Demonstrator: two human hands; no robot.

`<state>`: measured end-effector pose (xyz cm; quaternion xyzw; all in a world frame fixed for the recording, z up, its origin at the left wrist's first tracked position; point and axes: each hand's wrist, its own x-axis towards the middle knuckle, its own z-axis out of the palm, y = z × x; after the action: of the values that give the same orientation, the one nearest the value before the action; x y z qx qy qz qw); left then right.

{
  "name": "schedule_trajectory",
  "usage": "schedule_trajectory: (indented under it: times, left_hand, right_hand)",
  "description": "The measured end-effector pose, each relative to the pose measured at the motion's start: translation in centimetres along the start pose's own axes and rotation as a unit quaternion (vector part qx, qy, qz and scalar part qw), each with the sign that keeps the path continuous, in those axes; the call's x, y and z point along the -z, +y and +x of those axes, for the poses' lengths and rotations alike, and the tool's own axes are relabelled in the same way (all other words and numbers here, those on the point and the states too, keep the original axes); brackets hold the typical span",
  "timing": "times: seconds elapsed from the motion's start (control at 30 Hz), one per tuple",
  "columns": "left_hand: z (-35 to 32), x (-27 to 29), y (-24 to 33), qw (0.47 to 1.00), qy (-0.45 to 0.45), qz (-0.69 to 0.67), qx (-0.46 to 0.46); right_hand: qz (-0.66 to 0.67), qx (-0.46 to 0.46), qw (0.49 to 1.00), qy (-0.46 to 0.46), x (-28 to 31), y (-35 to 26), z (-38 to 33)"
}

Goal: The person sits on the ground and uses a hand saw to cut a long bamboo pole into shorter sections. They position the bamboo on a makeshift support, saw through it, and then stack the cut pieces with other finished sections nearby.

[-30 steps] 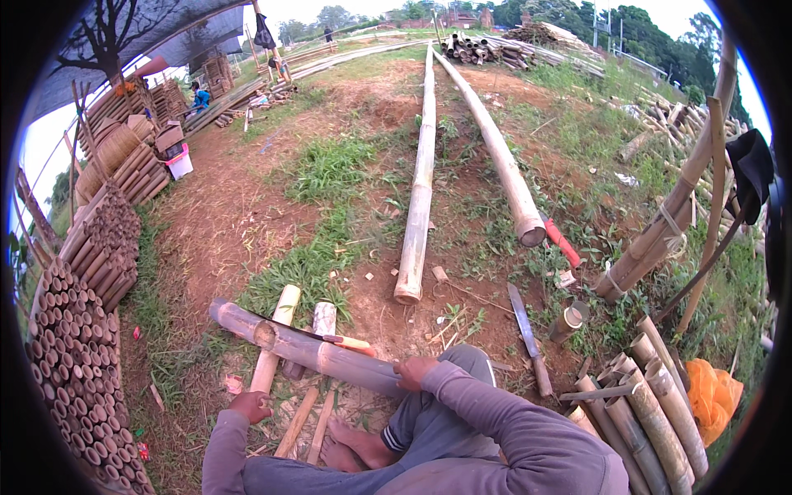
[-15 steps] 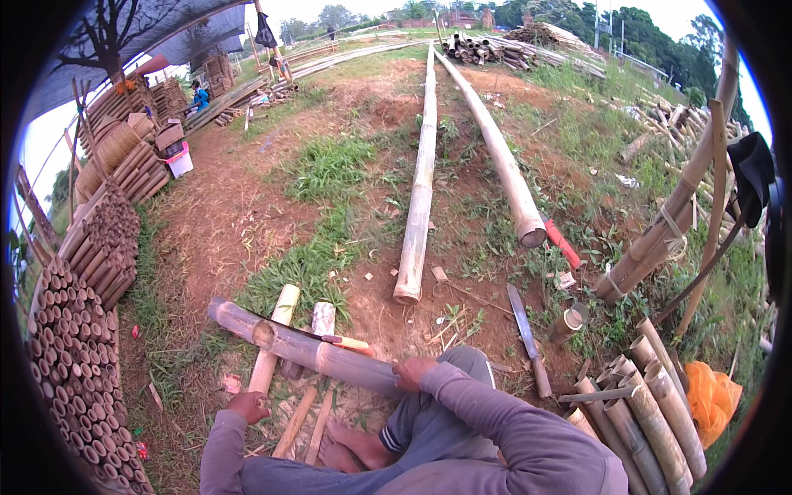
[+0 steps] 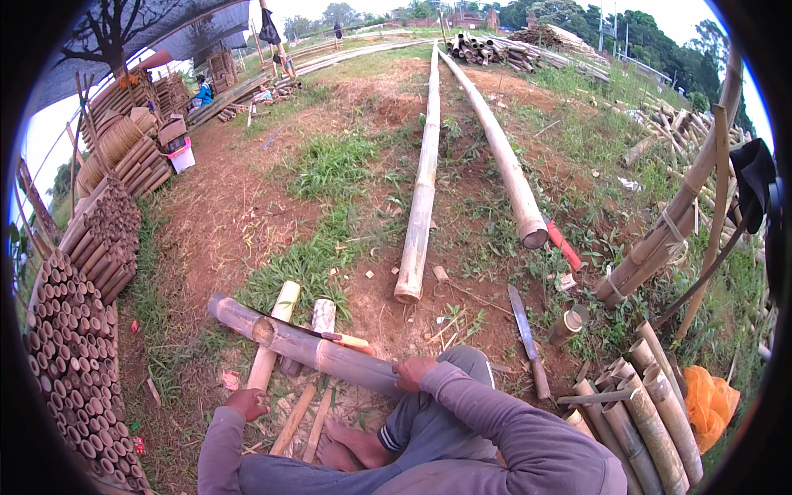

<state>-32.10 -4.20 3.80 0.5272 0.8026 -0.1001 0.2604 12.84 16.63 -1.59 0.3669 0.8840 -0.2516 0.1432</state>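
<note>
Right fingers (image 3: 403, 369) clasping bamboo tube (image 3: 304, 345) by its near end, left fingers (image 3: 260, 399) half-curled, apart from it

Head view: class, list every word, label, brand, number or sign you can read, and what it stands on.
None can be read.
Bamboo tube under the right hand: no lettering visible.
Red scrap at lower left: too small to tell.
Pink-rimmed bucket: too far off to tell.

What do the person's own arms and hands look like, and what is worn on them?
The sleeves are long and greyish-mauve, without visible markings, ending near the wrists. The left hand and right hand are bare, with no gloves.
</note>
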Motion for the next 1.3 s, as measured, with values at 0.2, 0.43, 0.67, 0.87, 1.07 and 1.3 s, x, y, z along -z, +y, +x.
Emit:
schedule_trajectory:
  times: [0.2, 0.43, 0.67, 0.87, 1.07, 1.3]
  left_hand:
    - [0.1, 0.1, 0.4, 1.000, 0.001, -0.005, -0.009]
    - [0.0, -0.9, -0.7, 0.999, 0.018, -0.036, -0.009]
    - [-1.2, 0.7, 1.1, 0.999, -0.013, -0.051, -0.003]
    - [-0.1, -0.1, 0.0, 0.998, -0.008, -0.057, -0.002]
    - [-0.6, 0.2, 0.8, 0.999, 0.003, -0.033, -0.024]
    - [-1.7, 1.5, 3.3, 0.996, -0.043, -0.079, 0.026]
  right_hand:
    - [0.017, -0.001, 1.000, 0.013, -0.6, 0.5, 0.2]
    - [0.007, 0.001, 1.000, 0.006, -0.5, 0.4, 0.4]
    - [-0.002, -0.001, 1.000, -0.016, -0.2, 0.3, 0.7]
    - [0.012, 0.014, 1.000, 0.004, 0.2, 0.6, 0.1]
    - [0.008, 0.022, 1.000, 0.016, -0.8, 0.9, 0.8]
    - [0.024, 0.017, 0.999, 0.029, -0.6, 1.0, 0.3]
